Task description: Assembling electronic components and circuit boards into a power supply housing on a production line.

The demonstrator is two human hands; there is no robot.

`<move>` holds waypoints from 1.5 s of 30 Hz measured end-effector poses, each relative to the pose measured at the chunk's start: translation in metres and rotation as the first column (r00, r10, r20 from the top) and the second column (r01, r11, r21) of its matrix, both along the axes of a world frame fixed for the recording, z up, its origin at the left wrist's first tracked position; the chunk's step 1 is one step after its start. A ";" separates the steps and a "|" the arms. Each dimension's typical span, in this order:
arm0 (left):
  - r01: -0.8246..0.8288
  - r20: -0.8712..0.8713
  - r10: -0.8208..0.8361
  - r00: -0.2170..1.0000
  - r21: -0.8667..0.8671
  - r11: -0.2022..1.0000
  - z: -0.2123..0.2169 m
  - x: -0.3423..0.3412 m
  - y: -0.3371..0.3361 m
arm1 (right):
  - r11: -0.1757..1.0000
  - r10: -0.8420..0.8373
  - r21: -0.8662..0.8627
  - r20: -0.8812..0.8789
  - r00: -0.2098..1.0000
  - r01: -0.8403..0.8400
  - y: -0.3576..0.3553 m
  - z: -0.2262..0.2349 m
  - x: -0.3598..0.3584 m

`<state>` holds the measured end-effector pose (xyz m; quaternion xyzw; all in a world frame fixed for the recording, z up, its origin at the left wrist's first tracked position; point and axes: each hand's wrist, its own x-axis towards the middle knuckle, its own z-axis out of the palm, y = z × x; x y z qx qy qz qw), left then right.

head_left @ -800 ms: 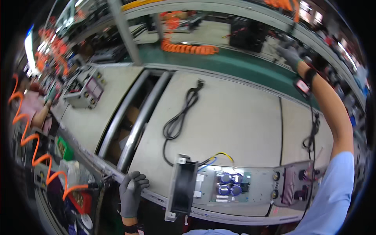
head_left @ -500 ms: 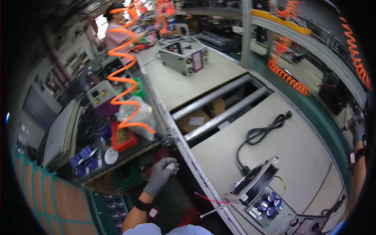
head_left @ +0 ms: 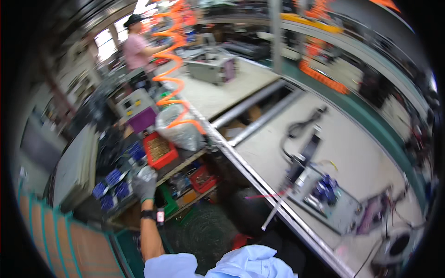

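From the head view, my left hand (head_left: 145,182), in a grey glove, is stretched out to the left over a low shelf beside the bench. It is blurred; the fingers look curled together, but I cannot tell whether they grip anything. A black wrist strap with a small red tag sits just behind the glove. The hand is at the blue parts (head_left: 114,183), small dark-blue pieces lying in a loose group on the shelf, some just left of my knuckles and some a little farther off. Just beyond the hand, touching distance, stands a red bin (head_left: 159,149) with brownish small parts in it. Behind the bin lies a clear plastic bag (head_left: 179,127), and an orange coiled hose (head_left: 174,69) hangs down over it from above. A second red bin (head_left: 202,177) sits on a lower level to the right of my hand.

To the right runs the pale bench (head_left: 371,153) with a metal edge rail. On it, near right, lies an open chassis (head_left: 331,199) with blue capacitors, and a black cable (head_left: 301,127) farther along. My right hand is out of sight.

Far left, another person (head_left: 135,44) in a pink shirt stands at the line.
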<state>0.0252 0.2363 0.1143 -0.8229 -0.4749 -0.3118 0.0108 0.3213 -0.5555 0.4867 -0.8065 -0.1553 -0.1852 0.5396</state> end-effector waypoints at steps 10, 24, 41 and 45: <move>0.322 0.094 -0.316 0.944 -0.047 0.946 -0.002 -0.040 0.035 | 0.998 0.064 -0.022 -0.053 0.997 -0.065 0.062 -0.013 -0.104; 0.973 0.342 -0.914 0.216 -0.157 0.171 0.037 0.057 -0.392 | 0.854 0.118 0.519 -0.160 0.980 -0.018 0.099 -0.211 -0.165; 0.984 0.159 -0.985 -0.060 -0.155 -0.085 -0.007 0.119 -0.516 | 0.905 -0.049 0.413 -0.137 0.989 0.102 0.089 -0.305 -0.178; 0.984 0.172 -0.978 -0.116 -0.117 -0.137 -0.013 0.119 -0.513 | 0.951 -0.135 0.258 -0.160 0.978 0.173 0.093 -0.304 -0.176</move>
